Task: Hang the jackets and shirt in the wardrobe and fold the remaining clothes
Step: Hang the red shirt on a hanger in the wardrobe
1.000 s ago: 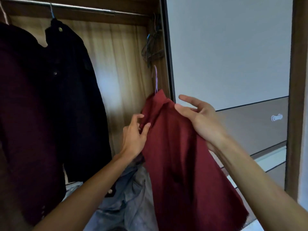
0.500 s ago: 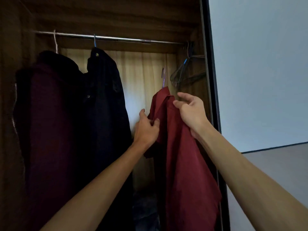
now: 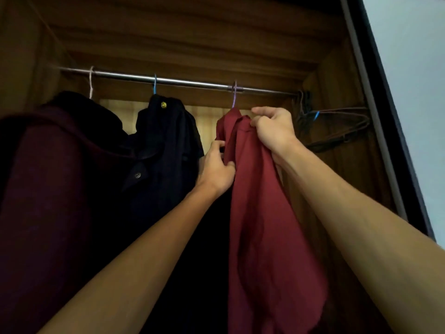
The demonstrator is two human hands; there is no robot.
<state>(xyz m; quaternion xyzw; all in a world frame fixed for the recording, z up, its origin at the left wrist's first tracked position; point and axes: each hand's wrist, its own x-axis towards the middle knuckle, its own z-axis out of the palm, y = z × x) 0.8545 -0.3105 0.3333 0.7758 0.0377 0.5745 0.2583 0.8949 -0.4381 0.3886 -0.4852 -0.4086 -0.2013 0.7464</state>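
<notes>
Left hand [image 3: 214, 168]: fingers pinch the front edge of the dark red cotton shirt [image 3: 265, 225]. Right hand [image 3: 272, 133]: fingers grip its collar. The shirt hangs at the right of the wardrobe, and its lilac hanger hook [image 3: 234, 95] appears seated over the steel rail [image 3: 168, 80]. To the left, the navy buttoned jacket [image 3: 166, 141] and the maroon jacket [image 3: 48, 177] are hung. Judgement: hanging is nearly complete, pending release. Folding is outstanding, with no such clothes in view.

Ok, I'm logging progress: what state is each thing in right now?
Red shirt: on purple hanger, hooked over rail.
Left hand: grips shirt's front.
Right hand: grips shirt's collar.
Dark jacket: hanging.
Maroon jacket: hanging.
Spare hangers: bare, at rail's end.
</notes>
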